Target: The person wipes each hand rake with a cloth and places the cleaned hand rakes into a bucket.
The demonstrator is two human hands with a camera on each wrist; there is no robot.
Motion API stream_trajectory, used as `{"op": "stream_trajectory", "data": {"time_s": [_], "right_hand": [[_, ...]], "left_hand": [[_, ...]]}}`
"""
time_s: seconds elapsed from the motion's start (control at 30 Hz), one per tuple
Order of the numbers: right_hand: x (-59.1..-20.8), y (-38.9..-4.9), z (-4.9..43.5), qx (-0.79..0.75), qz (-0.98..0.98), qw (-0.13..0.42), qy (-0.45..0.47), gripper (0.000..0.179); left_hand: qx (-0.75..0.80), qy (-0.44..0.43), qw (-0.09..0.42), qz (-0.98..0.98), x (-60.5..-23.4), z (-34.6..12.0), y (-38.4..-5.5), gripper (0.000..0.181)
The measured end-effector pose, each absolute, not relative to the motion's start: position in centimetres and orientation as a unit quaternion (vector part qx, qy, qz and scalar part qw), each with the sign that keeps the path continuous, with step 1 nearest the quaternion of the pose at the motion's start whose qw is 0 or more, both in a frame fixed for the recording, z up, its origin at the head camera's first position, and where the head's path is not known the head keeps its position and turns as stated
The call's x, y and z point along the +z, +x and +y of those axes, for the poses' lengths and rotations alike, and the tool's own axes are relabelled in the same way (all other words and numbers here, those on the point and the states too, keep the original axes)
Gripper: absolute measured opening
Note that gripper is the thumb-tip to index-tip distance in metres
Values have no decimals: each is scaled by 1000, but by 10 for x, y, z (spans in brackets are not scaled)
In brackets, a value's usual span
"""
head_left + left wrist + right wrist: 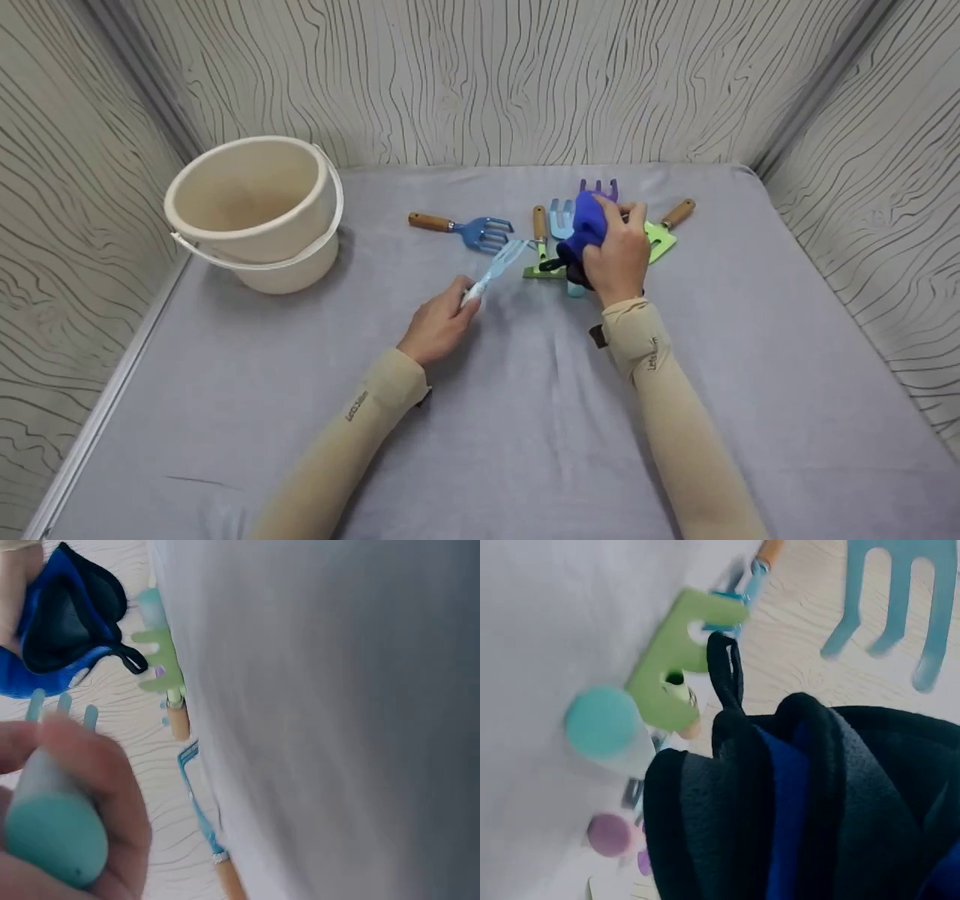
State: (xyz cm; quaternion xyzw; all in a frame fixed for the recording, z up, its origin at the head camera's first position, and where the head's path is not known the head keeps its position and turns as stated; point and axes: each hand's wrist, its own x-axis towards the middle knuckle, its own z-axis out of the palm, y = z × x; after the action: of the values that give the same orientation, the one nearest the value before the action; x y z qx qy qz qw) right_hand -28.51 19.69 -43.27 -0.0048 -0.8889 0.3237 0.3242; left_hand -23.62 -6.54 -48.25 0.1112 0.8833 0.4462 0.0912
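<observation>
My left hand grips the pale handle of a light blue garden hand fork, its tines pointing up and right. The teal end of that handle fills the lower left of the left wrist view. In my right hand is a bunched blue cloth with dark grey lining, black edging and a hanging loop. The cloth is close to the fork's tines, with a gap between them. Below it lie a green rake and another light blue fork, partly hidden by the cloth.
A blue fork with a wooden handle lies left of the cluster. Behind the right hand are a purple fork and a green tool with a wooden handle. A cream bucket stands at the far left. Patterned panels enclose the grey-covered table.
</observation>
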Motion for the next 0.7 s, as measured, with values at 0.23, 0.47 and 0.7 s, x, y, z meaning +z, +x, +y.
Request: {"op": "stream_trajectory", "data": {"time_s": [0.23, 0.47, 0.7], "right_hand": [[-443, -284, 189, 292, -885, 340, 123, 77], [-464, -275, 149, 97, -855, 331, 386, 71], [-480, -271, 133, 87, -872, 275, 395, 62]], "left_hand": [[336, 78, -31, 938, -482, -70, -241, 29], [303, 87, -90, 945, -482, -75, -244, 23], [303, 97, -74, 945, -483, -76, -243, 23]]}}
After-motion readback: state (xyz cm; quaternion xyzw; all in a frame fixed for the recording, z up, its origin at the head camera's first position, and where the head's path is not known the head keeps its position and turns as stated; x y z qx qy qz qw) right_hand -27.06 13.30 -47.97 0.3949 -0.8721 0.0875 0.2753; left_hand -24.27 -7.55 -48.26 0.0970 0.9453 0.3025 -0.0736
